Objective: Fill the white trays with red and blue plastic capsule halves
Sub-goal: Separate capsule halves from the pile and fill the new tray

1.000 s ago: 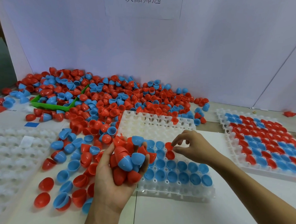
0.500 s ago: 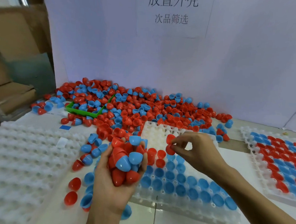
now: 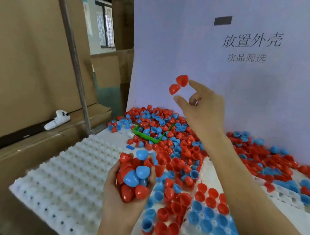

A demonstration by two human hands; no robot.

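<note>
The left hand (image 3: 125, 192) cups a heaped supply of red and blue capsule halves (image 3: 136, 176) just beside the half-filled white tray (image 3: 208, 223) at the surface's near edge; the right hand (image 3: 202, 105), fingers spread, is raised with two red halves (image 3: 178, 84) at its fingertips, seemingly released

Large brown cardboard boxes (image 3: 35, 51) fill the left of the frame, crossed by a slanting grey metal post (image 3: 76, 70). A small white plush toy (image 3: 58, 120) with black dots lies on a box ledge at mid left. A white backboard (image 3: 240, 67) at upper right carries printed Chinese characters (image 3: 252, 41) and a dark rectangle (image 3: 223, 20).
</note>
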